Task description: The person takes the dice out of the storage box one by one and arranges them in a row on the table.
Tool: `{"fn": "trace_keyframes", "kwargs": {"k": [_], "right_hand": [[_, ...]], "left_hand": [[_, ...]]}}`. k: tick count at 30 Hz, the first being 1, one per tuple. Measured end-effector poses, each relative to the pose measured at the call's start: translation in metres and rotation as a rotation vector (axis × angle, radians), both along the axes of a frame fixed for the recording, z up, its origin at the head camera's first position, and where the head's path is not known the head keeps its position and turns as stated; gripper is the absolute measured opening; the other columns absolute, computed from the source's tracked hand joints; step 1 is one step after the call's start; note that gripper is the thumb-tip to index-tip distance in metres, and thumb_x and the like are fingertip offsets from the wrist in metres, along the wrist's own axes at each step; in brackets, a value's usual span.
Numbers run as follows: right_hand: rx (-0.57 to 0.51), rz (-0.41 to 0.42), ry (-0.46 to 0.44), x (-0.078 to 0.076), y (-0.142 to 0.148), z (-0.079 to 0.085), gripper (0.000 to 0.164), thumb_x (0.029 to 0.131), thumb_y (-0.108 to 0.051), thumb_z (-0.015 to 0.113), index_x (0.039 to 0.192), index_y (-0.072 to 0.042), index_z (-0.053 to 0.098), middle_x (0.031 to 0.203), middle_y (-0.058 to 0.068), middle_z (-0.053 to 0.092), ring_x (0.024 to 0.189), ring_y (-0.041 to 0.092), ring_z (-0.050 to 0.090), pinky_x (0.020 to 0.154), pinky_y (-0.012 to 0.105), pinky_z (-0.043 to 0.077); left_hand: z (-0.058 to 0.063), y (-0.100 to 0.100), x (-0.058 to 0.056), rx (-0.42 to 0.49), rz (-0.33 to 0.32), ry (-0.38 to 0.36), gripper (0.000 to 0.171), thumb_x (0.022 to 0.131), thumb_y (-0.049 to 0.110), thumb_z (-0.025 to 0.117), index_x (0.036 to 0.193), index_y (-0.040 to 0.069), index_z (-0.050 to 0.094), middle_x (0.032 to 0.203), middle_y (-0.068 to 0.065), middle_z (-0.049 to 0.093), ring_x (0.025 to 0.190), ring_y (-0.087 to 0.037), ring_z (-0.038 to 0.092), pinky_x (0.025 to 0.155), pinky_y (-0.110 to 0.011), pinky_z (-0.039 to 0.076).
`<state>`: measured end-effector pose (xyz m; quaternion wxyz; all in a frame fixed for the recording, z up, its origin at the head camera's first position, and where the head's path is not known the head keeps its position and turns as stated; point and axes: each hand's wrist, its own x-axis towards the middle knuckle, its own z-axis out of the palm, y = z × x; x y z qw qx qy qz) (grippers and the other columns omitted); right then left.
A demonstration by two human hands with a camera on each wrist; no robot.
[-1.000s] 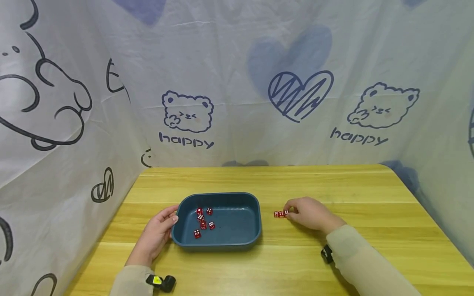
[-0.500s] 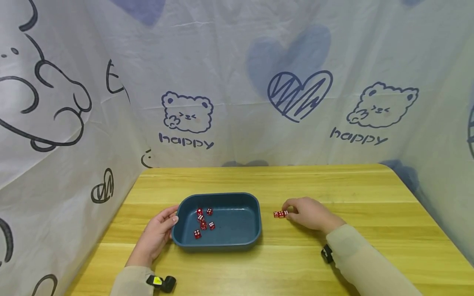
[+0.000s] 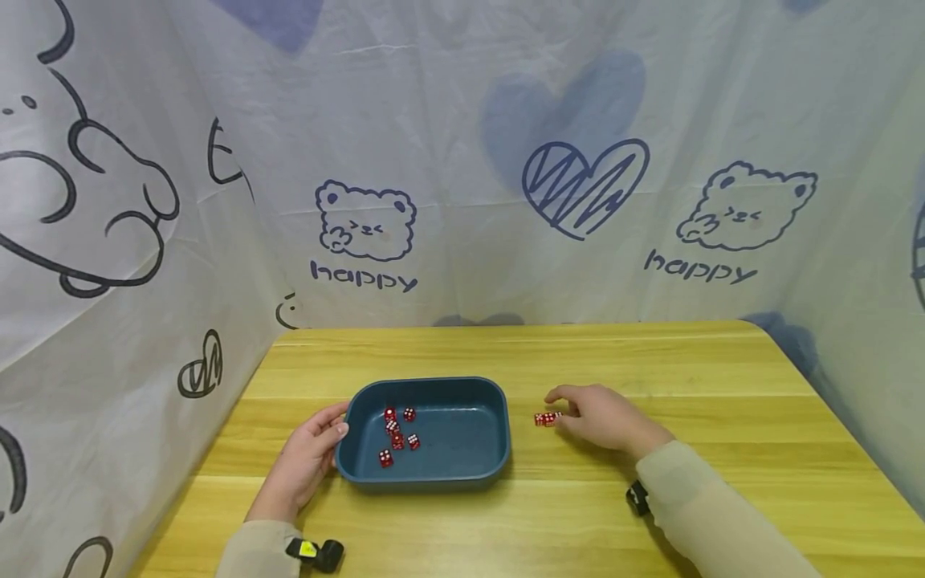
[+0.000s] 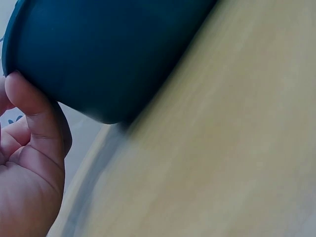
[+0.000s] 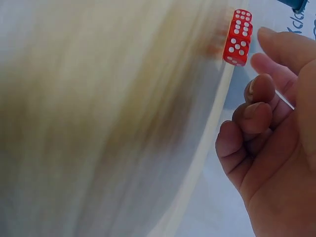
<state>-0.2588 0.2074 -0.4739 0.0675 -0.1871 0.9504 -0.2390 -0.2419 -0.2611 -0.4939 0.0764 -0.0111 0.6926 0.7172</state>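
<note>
A dark teal rectangular tray (image 3: 422,484) stands on the table, with several red dice (image 3: 397,441) scattered over the left half of its floor. My left hand (image 3: 307,449) grips the tray's left end, thumb at the rim; the left wrist view shows the thumb against the tray wall (image 4: 98,59). Right of the tray lies a short row of red dice (image 3: 548,419) with white pips. My right hand (image 3: 603,417) is at the row's right end, thumb and index finger spread apart. In the right wrist view these dice (image 5: 238,42) sit side by side, just off the fingertips.
The table (image 3: 542,514) has a yellow wood-grain top. White cloth (image 3: 462,241) printed with hearts and bears hangs behind it and along both sides. A black wrist camera (image 3: 331,555) is strapped to the left wrist and another black camera (image 3: 637,498) to the right.
The right index finger has lifted and moved left away from the thumb, loosening from the dice row. The row, tray and left hand stay nearly where they were.
</note>
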Motion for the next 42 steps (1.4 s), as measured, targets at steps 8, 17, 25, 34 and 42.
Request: {"fn": "trace_keyframes", "kwargs": {"k": [8,17,25,34,42], "right_hand": [[-0.026,0.016,0.001,0.004,-0.010,0.005,0.035,0.097,-0.030,0.068,0.131,-0.021,0.065,0.064,-0.008,0.053,0.053,0.009,0.046,0.055,0.030,0.041],[-0.030,0.048,0.060,0.007,-0.021,0.014,0.033,0.098,-0.030,0.068,0.129,-0.020,0.067,0.067,-0.008,0.051,0.056,0.009,0.045,0.055,0.029,0.039],[-0.045,0.074,0.083,0.010,-0.031,0.025,0.032,0.097,-0.030,0.069,0.128,-0.021,0.067,0.066,-0.008,0.049,0.054,0.007,0.041,0.054,0.028,0.038],[-0.058,0.107,0.119,0.011,-0.043,0.032,0.030,0.097,-0.030,0.070,0.126,-0.024,0.067,0.066,-0.009,0.048,0.053,0.006,0.041,0.056,0.027,0.040],[-0.081,0.131,0.092,0.013,-0.062,0.040,0.033,0.097,-0.031,0.070,0.129,-0.022,0.068,0.066,-0.009,0.048,0.054,0.007,0.042,0.055,0.027,0.040]], "left_hand": [[-0.001,-0.001,0.001,0.005,0.003,0.000,0.047,0.104,0.007,0.056,0.148,-0.004,0.044,0.102,-0.008,0.051,0.067,-0.011,0.051,0.056,-0.021,0.046],[-0.001,0.001,0.000,0.016,0.016,-0.007,0.046,0.104,0.008,0.057,0.147,-0.004,0.045,0.102,-0.008,0.051,0.067,-0.011,0.051,0.056,-0.021,0.046],[-0.001,0.001,0.000,0.024,0.016,-0.010,0.047,0.104,0.009,0.057,0.147,-0.005,0.045,0.101,-0.007,0.051,0.067,-0.011,0.052,0.056,-0.022,0.048],[-0.001,0.002,0.000,0.025,0.021,-0.013,0.047,0.104,0.009,0.058,0.146,-0.005,0.045,0.101,-0.008,0.052,0.067,-0.011,0.052,0.056,-0.021,0.047],[-0.002,0.001,0.000,0.025,0.016,-0.005,0.047,0.104,0.009,0.058,0.147,-0.005,0.044,0.099,-0.006,0.050,0.067,-0.010,0.051,0.056,-0.020,0.047]]}}
